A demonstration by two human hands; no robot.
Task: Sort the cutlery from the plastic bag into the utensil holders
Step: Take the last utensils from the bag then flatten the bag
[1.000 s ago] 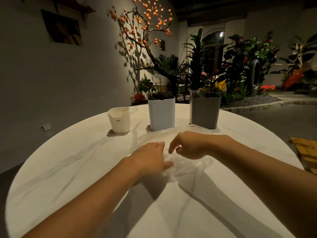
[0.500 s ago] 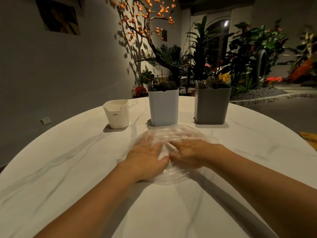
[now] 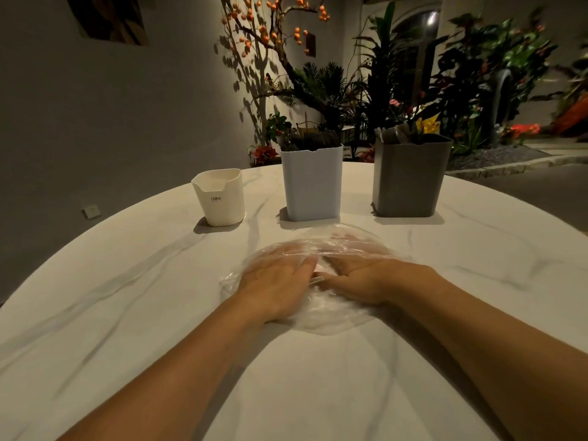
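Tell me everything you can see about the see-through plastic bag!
The plastic bag is clear, thin and crinkly, with shiny wrinkles. It lies flattened on the white marble-look table, in front of the pale blue holder. The left hand and right hand press flat on it, side by side. No cutlery shows inside.

Two bare forearms with no sleeves, left hand (image 3: 276,281) and right hand (image 3: 359,278) bare, without gloves, rings, watch or bands, short plain fingernails
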